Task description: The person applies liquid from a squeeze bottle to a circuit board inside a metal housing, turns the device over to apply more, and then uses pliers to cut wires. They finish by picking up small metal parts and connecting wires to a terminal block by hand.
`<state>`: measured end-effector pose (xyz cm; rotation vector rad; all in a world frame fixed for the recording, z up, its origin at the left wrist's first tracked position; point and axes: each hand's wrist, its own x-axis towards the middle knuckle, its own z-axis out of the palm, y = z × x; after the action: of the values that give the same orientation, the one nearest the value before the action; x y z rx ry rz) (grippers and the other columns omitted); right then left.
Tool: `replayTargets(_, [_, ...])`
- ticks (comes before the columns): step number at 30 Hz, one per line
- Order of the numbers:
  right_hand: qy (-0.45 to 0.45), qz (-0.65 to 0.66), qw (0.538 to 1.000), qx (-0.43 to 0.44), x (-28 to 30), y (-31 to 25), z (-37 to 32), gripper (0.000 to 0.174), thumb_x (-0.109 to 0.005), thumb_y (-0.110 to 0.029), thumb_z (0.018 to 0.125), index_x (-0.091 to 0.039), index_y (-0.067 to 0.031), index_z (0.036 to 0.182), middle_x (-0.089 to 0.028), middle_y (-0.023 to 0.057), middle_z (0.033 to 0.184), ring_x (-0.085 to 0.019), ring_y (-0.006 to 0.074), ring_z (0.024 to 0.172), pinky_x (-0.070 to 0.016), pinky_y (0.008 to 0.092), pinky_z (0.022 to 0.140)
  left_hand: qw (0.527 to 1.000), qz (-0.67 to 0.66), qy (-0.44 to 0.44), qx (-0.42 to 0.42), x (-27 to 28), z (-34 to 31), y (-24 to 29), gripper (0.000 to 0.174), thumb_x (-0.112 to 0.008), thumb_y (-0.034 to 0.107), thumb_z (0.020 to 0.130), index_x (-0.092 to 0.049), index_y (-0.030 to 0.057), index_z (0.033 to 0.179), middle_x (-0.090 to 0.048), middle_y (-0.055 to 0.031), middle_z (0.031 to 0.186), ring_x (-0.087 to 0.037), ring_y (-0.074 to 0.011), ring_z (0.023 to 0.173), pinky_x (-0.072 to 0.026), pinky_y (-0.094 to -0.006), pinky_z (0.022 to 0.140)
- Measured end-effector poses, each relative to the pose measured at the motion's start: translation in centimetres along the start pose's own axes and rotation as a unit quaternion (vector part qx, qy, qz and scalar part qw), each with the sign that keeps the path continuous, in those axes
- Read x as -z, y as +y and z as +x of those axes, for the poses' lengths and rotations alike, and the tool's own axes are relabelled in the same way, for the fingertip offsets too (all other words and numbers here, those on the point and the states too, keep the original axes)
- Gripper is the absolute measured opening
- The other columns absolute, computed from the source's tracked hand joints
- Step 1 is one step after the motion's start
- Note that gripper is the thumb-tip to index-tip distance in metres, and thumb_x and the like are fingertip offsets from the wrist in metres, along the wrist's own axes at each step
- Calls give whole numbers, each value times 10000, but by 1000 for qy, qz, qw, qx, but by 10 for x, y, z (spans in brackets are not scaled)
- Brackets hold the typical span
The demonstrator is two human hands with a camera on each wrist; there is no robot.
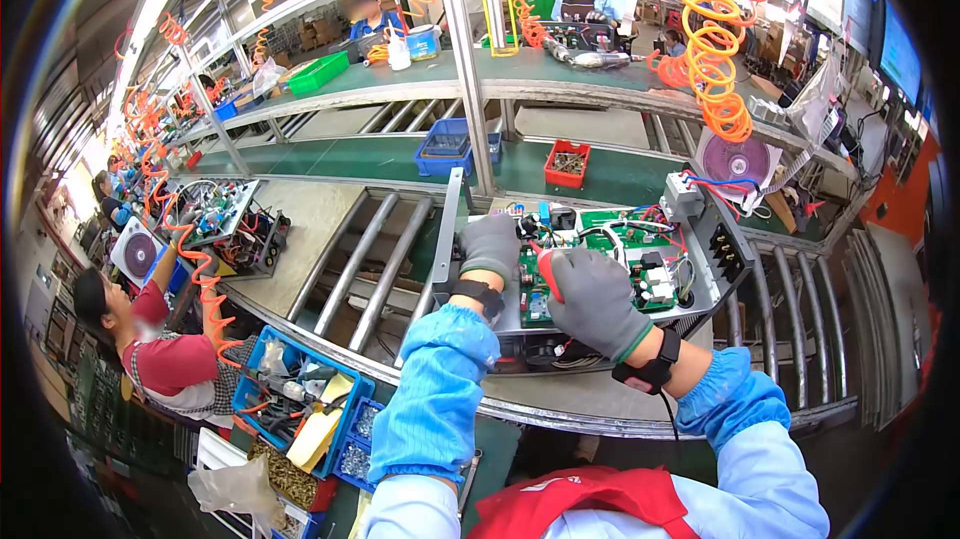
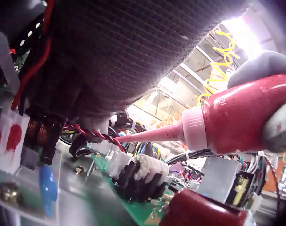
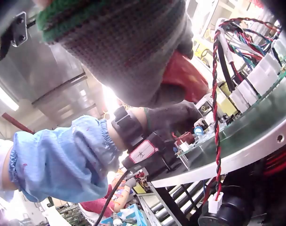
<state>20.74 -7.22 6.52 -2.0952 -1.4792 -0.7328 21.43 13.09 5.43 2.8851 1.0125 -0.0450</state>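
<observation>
My right hand [image 1: 598,304], in a grey glove, grips a red squeeze bottle [image 2: 249,115] with a pink collar and a long pointed nozzle. The nozzle tip reaches a red and black twisted wire [image 2: 98,136] beside white connectors, just past my left fingertips. My gloved left hand [image 1: 490,247] is down at the left part of a green circuit board [image 1: 640,234], fingers bent toward it. That wire comes out from under the left glove; I cannot tell whether the fingers pinch it. The board sits in an open metal chassis [image 1: 448,229] with wires and components across it.
The chassis rests on a roller conveyor [image 1: 372,269]. A red bin [image 1: 567,165] and a blue bin [image 1: 445,147] stand behind it. Lower left is a blue tray [image 1: 262,409] of tools. Orange coiled hoses [image 1: 722,89] hang overhead. Another person [image 1: 165,354] works at the left.
</observation>
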Motion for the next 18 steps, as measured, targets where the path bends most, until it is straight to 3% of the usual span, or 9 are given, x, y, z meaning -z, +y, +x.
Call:
replayTargets(2, [-2, -6, 1000, 0, -4, 0, 1, 336, -707, -155, 674, -612, -37, 973, -591, 134, 833, -628, 310, 747, -508, 428, 641, 1000, -1, -12, 7, -8, 10, -2, 453, -766, 487, 828, -739, 149, 1128, -744, -103, 1107, -715, -279, 1057, -591, -458, 829])
replayTargets(5, [1, -14, 1000, 5, -6, 0, 2, 327, -705, -154, 670, -607, -37, 960, -591, 131, 823, -629, 310, 740, -509, 426, 640, 1000, -7, -7, 8, -5, 6, -2, 458, -771, 480, 822, -736, 143, 1130, -744, -102, 1103, -717, -280, 1047, -592, -453, 827])
replayTargets(8, [-12, -15, 1000, 1, -4, 0, 4, 312, -704, -153, 667, -600, -41, 939, -589, 127, 810, -628, 309, 732, -507, 425, 637, 1000, -10, -4, 10, -4, 4, -1, 435, -765, 452, 829, -731, 145, 1135, -745, -98, 1099, -719, -283, 1041, -592, -450, 830])
replayTargets(11, [-3, -4, 1000, 6, -4, 1, 4, 299, -702, -153, 666, -592, -47, 923, -587, 124, 805, -625, 307, 726, -504, 427, 632, 1000, -4, 17, -5, -2, 0, -1, 189, -645, 199, 926, -770, 149, 1058, -760, -92, 1070, -737, -278, 1015, -587, -425, 777])
replayTargets(18, [-1, -6, 1000, 5, -6, 3, 5, 294, -698, -154, 669, -593, -48, 922, -584, 125, 798, -622, 312, 719, -501, 432, 625, 1000, 1, 16, -2, -5, 1, 0, 190, -643, 206, 933, -770, 159, 1066, -762, -78, 1073, -737, -263, 1017, -585, -421, 786])
